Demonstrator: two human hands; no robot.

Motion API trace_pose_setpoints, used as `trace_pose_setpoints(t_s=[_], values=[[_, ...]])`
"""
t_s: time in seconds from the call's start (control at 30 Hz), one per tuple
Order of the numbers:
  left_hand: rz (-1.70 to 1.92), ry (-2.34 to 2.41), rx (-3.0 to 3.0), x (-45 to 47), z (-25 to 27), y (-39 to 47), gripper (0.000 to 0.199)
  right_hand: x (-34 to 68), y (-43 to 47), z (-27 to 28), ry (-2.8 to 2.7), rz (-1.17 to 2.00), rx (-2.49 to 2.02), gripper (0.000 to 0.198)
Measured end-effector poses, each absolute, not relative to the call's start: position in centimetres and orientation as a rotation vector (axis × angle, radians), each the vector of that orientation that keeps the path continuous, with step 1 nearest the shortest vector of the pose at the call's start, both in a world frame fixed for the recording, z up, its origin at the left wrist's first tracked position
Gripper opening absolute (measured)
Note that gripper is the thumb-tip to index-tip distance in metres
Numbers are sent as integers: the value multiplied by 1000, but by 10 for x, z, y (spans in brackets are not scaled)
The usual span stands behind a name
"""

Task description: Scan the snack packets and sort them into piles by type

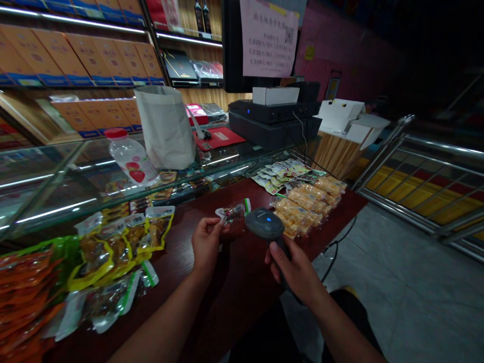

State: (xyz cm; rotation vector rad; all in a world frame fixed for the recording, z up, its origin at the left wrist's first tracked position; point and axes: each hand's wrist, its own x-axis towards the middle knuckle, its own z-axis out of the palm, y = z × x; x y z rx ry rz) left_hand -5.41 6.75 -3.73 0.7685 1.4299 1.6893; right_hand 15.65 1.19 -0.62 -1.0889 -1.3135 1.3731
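Shop table (234, 297) shows the scanning step: left hand (206, 245) pinches a snack packet (233, 212) beside the scanner (264, 224) gripped by right hand (297, 269), which probably needs aiming.

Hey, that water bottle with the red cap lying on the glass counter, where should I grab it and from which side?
Grip the bottle around its clear middle, coming down from above. It lies tilted on its side on the glass counter, cap pointing left, so the fingers wrap across the rounded body; the paper bag crowds its right.

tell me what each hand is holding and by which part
The left hand pinches a small snack packet by its left end. The right hand grips a barcode scanner by its handle.
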Motion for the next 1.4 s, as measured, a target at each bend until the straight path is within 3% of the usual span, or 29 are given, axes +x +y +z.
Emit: trace_pose_setpoints(t_s=[1.4], values=[[1740,1510,956,-47,-32,59,21,165,4,-11,-1412,1210,-1085,43]])
